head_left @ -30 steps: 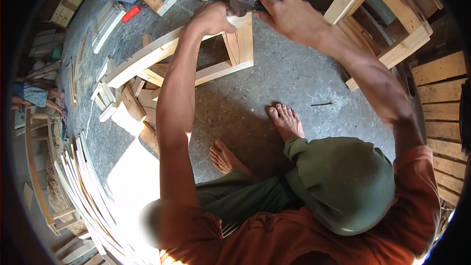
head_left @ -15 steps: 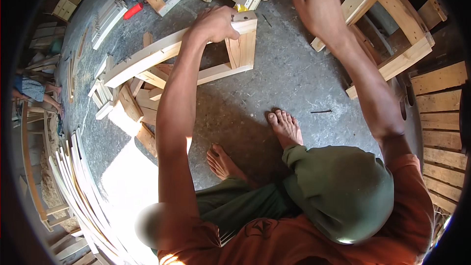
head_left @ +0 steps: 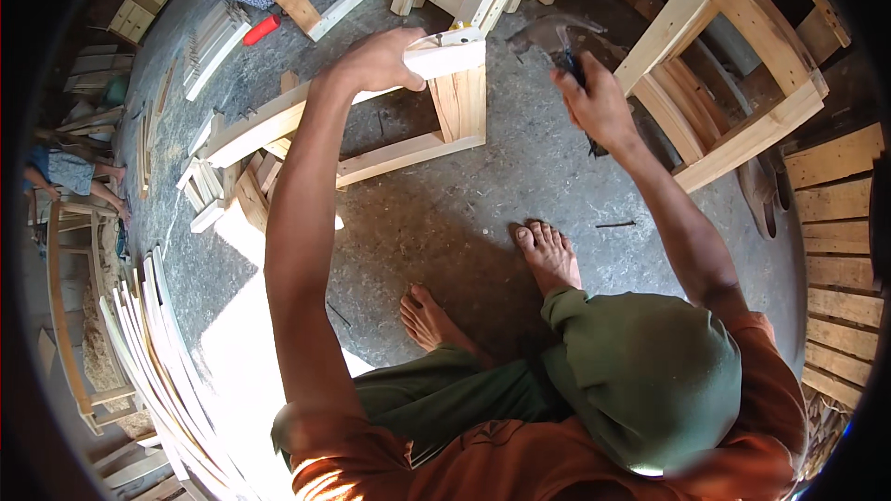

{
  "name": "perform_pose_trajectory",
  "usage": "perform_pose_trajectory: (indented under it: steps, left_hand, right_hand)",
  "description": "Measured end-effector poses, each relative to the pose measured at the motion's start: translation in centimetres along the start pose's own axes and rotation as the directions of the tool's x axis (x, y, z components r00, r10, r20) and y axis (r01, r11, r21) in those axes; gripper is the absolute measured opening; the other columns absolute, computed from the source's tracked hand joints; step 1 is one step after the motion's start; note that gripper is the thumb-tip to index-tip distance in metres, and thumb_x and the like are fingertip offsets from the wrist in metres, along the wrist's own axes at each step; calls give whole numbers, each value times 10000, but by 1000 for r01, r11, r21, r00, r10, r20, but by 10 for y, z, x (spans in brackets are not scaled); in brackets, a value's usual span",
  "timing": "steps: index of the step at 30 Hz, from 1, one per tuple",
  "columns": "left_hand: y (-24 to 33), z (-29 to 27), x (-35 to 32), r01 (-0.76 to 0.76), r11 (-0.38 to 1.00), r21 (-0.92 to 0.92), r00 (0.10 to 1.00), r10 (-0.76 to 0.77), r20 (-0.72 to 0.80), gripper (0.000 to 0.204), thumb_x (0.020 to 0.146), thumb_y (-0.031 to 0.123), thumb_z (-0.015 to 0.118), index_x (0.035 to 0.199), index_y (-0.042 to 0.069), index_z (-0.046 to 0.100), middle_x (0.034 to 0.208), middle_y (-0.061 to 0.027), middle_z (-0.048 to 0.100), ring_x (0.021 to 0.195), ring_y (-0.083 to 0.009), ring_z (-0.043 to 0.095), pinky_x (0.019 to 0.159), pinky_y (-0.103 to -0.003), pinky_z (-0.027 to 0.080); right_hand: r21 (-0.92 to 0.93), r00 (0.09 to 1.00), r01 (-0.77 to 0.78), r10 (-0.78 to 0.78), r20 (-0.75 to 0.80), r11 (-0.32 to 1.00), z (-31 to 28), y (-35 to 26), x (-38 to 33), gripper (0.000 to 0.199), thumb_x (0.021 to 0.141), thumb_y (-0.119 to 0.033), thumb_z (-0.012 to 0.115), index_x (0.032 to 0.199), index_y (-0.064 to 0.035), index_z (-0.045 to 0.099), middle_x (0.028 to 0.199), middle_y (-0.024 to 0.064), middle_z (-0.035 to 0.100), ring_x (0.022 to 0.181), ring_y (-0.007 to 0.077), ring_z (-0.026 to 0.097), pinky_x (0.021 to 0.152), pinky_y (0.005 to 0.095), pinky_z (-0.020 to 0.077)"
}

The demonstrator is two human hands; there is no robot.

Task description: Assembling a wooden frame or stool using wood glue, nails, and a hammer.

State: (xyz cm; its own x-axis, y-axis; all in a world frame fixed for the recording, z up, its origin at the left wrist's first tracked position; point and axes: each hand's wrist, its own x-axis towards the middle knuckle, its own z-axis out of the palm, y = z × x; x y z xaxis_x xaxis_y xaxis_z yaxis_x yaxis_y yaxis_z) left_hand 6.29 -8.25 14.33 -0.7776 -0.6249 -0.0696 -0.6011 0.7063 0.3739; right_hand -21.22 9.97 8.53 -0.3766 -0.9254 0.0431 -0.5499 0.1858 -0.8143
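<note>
Gripping pale wooden chair frame point(head_left: 371, 130) on grey concrete floor point(head_left: 483, 223), left hand point(head_left: 376, 60) closed over top rail, fingers hidden behind wood. Right hand point(head_left: 599, 107) fisted round dark-handled claw hammer point(head_left: 557, 42), head motion-blurred, handle mostly covered. Small red cylindrical object point(head_left: 261, 30) upper left, unclear.

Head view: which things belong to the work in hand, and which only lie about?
In use: left hand on wooden frame; right hand holding hammer.
Lying about: slats, red tool, second frame, planks.
</note>
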Motion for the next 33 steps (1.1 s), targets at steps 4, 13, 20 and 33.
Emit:
perform_pose_trajectory:
  steps: [4,13,20,33]
  left_hand:
    - [3,2,-7,176,968,177,984,-170,-51,723,700,344,848,1298,28,595,1159,-264,680,1100,-397,648,928,-446,502]
    - [17,3,-17,190,952,238,977,-161,-138,675,722,457,824,1220,41,639,1005,-237,722,991,-417,684,871,-491,515]
    - [15,9,-19,191,950,248,972,-148,-183,680,712,486,824,1201,43,661,1027,-237,720,1003,-417,682,879,-490,518]
    - [17,10,-20,172,954,246,972,-124,-197,569,723,422,837,1122,49,679,1032,-207,730,994,-380,698,906,-488,524]
  right_hand:
    - [-65,990,141,-142,-11,988,10,-21,-12,394,995,-367,617,972,18,532,633,217,607,599,388,668,573,457,491]
    - [-354,837,532,-542,79,769,1,-111,28,336,1020,-314,578,1038,22,581,656,233,640,668,406,696,611,491,533]
    - [-484,677,665,-733,70,569,-4,-126,36,345,1022,-311,565,1095,26,582,742,237,675,707,399,706,658,490,574]
    - [-489,652,634,-754,-78,599,-7,-141,36,285,1023,-286,544,1108,-15,576,769,247,681,726,436,688,677,527,565]
